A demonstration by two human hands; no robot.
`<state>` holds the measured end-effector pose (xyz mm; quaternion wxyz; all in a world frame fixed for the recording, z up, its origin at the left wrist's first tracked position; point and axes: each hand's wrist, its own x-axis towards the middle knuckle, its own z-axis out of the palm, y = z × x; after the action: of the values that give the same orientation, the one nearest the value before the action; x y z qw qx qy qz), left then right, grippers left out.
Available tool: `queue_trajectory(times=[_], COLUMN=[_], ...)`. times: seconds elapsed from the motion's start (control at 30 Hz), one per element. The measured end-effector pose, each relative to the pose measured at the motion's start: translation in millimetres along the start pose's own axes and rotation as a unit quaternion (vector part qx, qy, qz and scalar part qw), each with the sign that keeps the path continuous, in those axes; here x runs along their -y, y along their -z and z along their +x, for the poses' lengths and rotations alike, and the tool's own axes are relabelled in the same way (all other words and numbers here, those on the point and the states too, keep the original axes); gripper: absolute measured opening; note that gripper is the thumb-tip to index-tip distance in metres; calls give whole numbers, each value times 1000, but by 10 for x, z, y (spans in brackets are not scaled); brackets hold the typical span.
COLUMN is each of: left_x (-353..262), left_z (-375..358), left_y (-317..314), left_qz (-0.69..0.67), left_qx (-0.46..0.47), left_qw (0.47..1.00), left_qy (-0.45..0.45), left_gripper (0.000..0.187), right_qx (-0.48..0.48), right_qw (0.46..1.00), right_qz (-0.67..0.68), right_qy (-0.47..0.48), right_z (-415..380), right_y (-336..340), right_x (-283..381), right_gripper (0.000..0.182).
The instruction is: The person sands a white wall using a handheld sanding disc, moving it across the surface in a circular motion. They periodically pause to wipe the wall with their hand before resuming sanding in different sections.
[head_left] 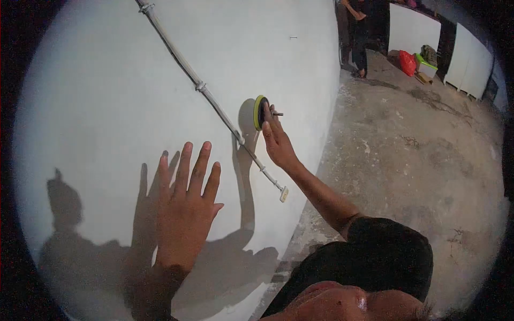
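Note:
My left hand (pixel 187 206) is raised at the white wall (pixel 107 107), its fingers spread and nothing in them; whether it touches the wall I cannot tell. My right hand (pixel 279 142) holds a round pad (pixel 259 113) with a yellow-green rim and dark back against the wall or very near it. Its fingers press on the dark back, beside a short metal stem (pixel 278 113). Between the hands, a pale conduit (pixel 217 108) slopes down the wall to a small switch or socket (pixel 284 194).
Rough concrete floor (pixel 385 160) stretches along the right. Another person (pixel 360 37) stands at the back, near a red bag (pixel 407 63) and a green-rimmed box (pixel 426 66). White panels (pixel 468 60) stand at the far right. A small nail-like piece (pixel 293 38) marks the upper wall.

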<state>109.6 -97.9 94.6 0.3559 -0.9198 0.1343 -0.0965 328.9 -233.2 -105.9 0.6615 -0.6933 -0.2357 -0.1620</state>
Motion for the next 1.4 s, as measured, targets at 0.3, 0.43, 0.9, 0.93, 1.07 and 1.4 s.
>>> queue_trajectory(times=[0.3, 0.43, 0.9, 0.93, 1.07, 1.4], left_x=[54, 45, 48, 37, 6, -17], left_z=[-41, -124, -231, -225, -187, -164], left_y=[166, 366, 92, 54, 69, 25], left_qz=[-26, -25, -35, -35, -34, -17], left_qx=[-7, 20, 4, -1, -9, 15], left_qw=[993, 990, 994, 994, 995, 997], left_qy=[111, 136, 101, 106, 92, 67], left_gripper=[100, 99, 97, 97, 94, 99], right_qx=[98, 152, 108, 106, 63, 86], right_qw=[946, 928, 926, 925, 916, 916], right_qz=[-151, -178, -197, -215, -263, -253], right_qy=[270, 289, 303, 296, 297, 301], right_z=[-633, -675, -522, -463, -120, -212], right_y=[-344, -494, -788, -751, -616, -723], right_x=[544, 772, 813, 876, 1155, 1109], right_gripper=[63, 62, 67, 67, 71, 77])
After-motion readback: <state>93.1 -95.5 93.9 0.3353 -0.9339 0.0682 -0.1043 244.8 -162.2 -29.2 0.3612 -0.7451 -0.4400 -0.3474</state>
